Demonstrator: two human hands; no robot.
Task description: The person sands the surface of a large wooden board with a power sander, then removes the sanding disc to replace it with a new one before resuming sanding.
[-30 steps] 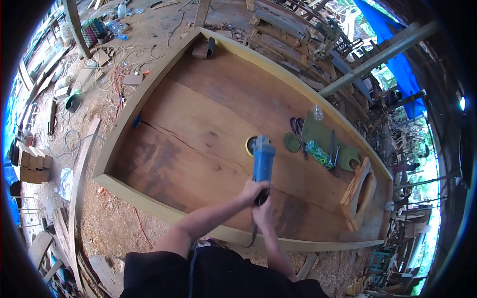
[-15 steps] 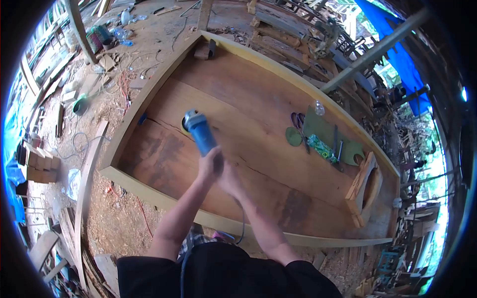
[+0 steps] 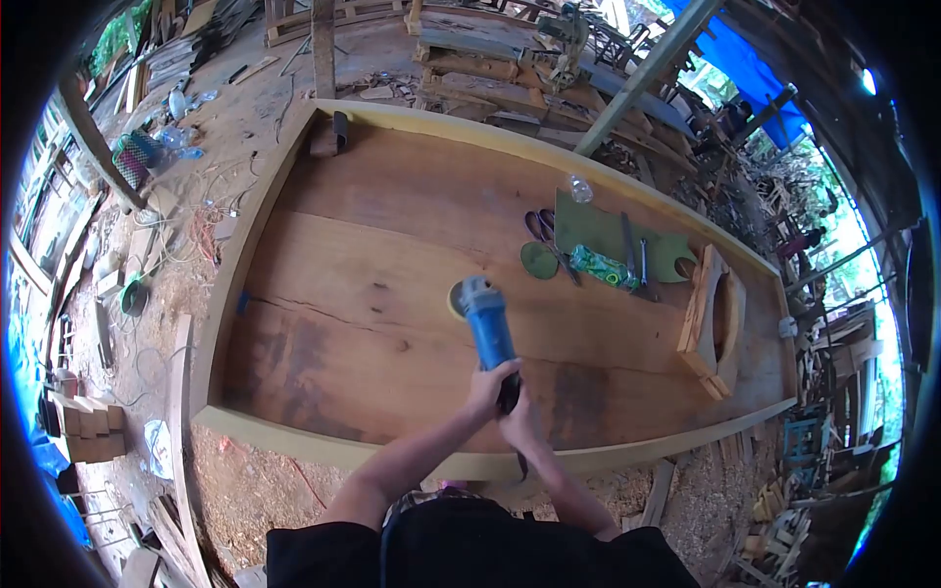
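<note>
A blue angle grinder (image 3: 490,328) with a yellowish disc (image 3: 457,301) at its head is held over the middle of a large wooden panel (image 3: 363,265) with a raised rim. My left hand (image 3: 486,388) is wrapped round the grinder's body near its rear. Just behind it, my right hand (image 3: 520,423) grips the dark rear end, where the cord hangs down. Whether the disc touches the wood, I cannot tell.
On the panel lie scissors (image 3: 541,225), a green sheet (image 3: 595,227), a round green piece (image 3: 538,260), a green bottle (image 3: 602,266), a wrench (image 3: 644,260) and a wooden frame piece (image 3: 701,314). A post (image 3: 323,49) stands beyond. Wood scraps and cords litter the floor.
The grinder and both hands have moved right along the panel, away from its left end. The camera view has shifted too. Both hands keep hold of the grinder.
</note>
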